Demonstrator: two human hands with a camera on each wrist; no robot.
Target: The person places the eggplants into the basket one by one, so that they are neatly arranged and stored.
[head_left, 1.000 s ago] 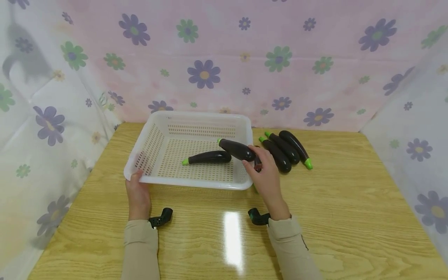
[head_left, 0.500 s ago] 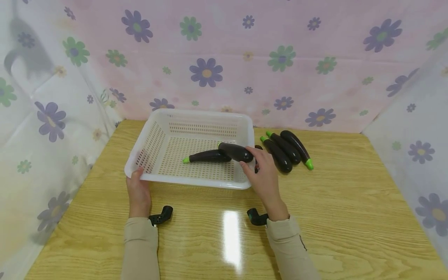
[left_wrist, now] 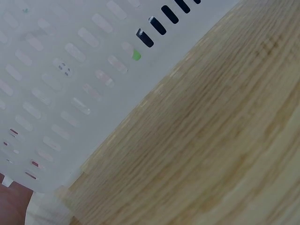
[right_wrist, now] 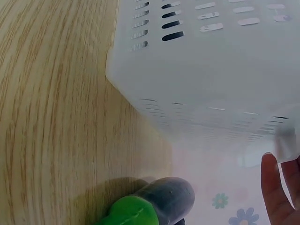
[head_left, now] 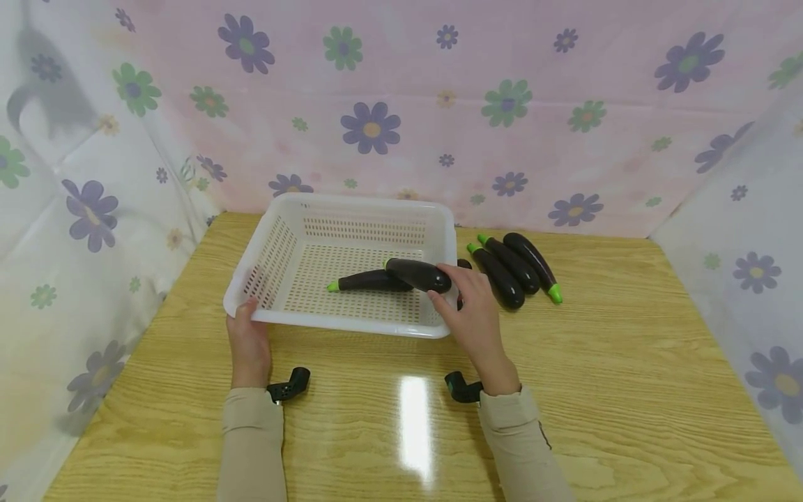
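In the head view my left hand (head_left: 249, 341) grips the front left corner of a white slotted plastic basket (head_left: 339, 323), thumb over the rim. My right hand (head_left: 473, 307) reaches over the right rim and holds an eggplant (head_left: 415, 274) by its thick end, thumb and fingers around it. The stem of this eggplant points left and its narrow end overlaps another eggplant (head_left: 366, 280) lying on the basket floor. In the right wrist view, fingers (right_wrist: 274, 187) show at the lower right, beside the basket's outer wall (right_wrist: 197, 70); the held eggplant is hidden there.
Right of the basket, several eggplants lie on the wooden table (head_left: 615, 348), including a curved eggplant (head_left: 533, 261) with its stem toward me. One more dark eggplant (head_left: 463, 264) is mostly hidden behind my right hand. A flowered cloth (head_left: 401, 90) hangs behind the table.
My right hand has lowered the eggplant and shifted it slightly left, so its stem end now overlaps the one in the basket. My left hand keeps its grip on the rim.
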